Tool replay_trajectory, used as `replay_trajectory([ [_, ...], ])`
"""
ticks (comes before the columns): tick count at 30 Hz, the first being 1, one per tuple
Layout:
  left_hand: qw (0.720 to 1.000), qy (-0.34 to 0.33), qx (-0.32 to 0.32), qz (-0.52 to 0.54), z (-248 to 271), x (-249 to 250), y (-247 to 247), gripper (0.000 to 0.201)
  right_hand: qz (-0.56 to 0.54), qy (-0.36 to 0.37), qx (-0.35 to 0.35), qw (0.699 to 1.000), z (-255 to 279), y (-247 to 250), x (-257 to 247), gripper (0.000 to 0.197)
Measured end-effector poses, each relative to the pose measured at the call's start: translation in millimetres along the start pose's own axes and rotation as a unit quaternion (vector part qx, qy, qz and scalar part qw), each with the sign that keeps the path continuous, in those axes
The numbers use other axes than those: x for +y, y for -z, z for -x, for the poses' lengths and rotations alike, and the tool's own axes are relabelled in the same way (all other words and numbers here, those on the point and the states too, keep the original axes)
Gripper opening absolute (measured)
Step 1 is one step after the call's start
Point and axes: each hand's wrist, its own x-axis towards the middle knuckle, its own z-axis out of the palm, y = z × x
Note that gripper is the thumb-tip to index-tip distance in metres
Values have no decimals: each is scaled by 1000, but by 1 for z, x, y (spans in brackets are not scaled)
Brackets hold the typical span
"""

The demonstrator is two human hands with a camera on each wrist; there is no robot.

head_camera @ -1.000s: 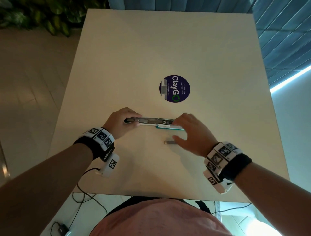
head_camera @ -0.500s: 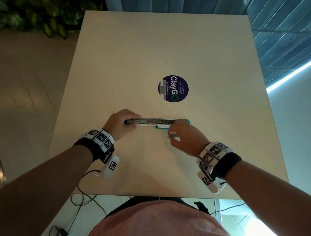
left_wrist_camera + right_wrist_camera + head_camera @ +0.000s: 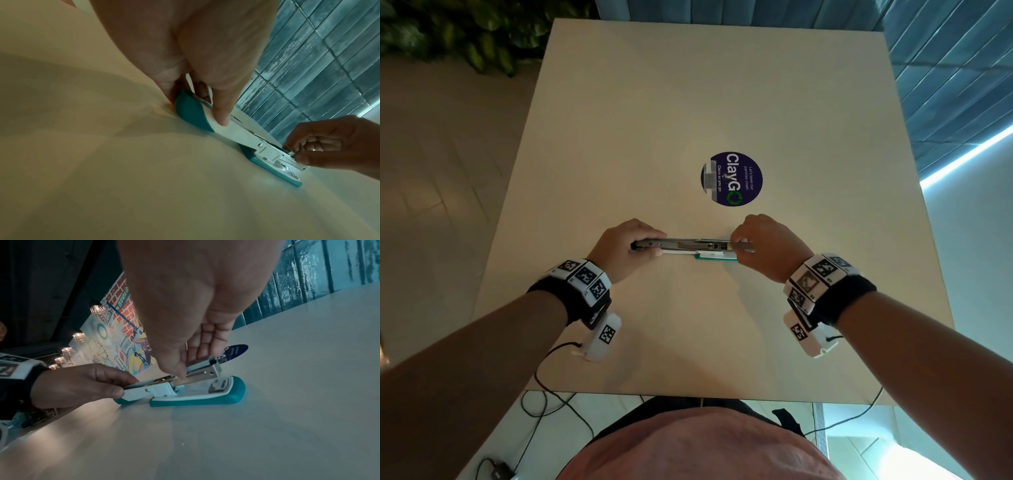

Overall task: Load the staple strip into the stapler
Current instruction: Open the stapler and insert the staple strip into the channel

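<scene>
Head view shows me the teal-and-white stapler (image 3: 690,247) lying opened out flat on the beige table (image 3: 688,102), near the round ClayGo sticker (image 3: 731,179). My left hand (image 3: 619,251) grips its folded-back top arm; my right hand (image 3: 763,246) pinches the staple strip (image 3: 194,380) at the metal magazine.

round sticker (image 3: 731,179) on table (image 3: 654,102): "claygo", "let's keep our pantries clean", "clean as you go"

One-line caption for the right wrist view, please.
Right hand lowers a staple strip into the opened stapler while the left hand steadies it.
</scene>
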Motion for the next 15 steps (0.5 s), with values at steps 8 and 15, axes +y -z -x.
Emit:
replay_trajectory([
  [8,1000,1,-5,-3,0,0,1,28,-3,-5,-18,1000,-3,1,1,22],
  [15,1000,4,-6,0,1,2,1,28,-28,-1,-22,999,-7,-1,4,23],
])
